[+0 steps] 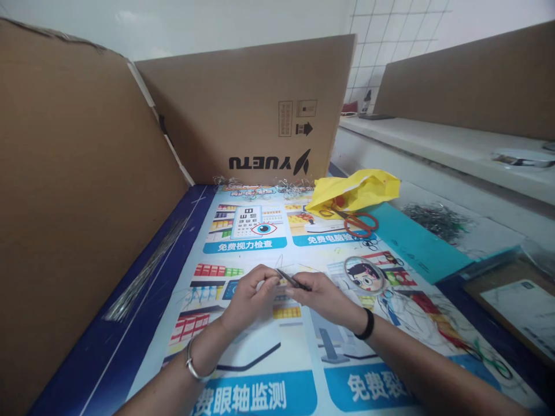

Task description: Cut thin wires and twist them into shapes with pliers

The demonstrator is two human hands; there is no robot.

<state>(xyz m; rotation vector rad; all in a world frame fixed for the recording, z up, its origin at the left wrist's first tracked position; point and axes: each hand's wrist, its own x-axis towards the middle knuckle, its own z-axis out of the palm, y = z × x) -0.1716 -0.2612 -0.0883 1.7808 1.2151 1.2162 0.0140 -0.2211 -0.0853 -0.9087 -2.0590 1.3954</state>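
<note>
Both my hands meet over the middle of a printed poster (269, 231) that covers the table. My right hand (323, 297) is closed on slim dark pliers (292, 281) whose tip points left. My left hand (248, 296) is pinched at that tip, on a thin wire (280, 261) that rises from the fingers. A metal bangle is on my left wrist and a black band on my right.
Cardboard walls (247, 110) stand at the left and back. A yellow bag (355, 190) and red-handled scissors (358, 222) lie at the back right. Wire heaps lie by the back wall (290, 186), along the left wall (143, 271) and at the right (436, 218).
</note>
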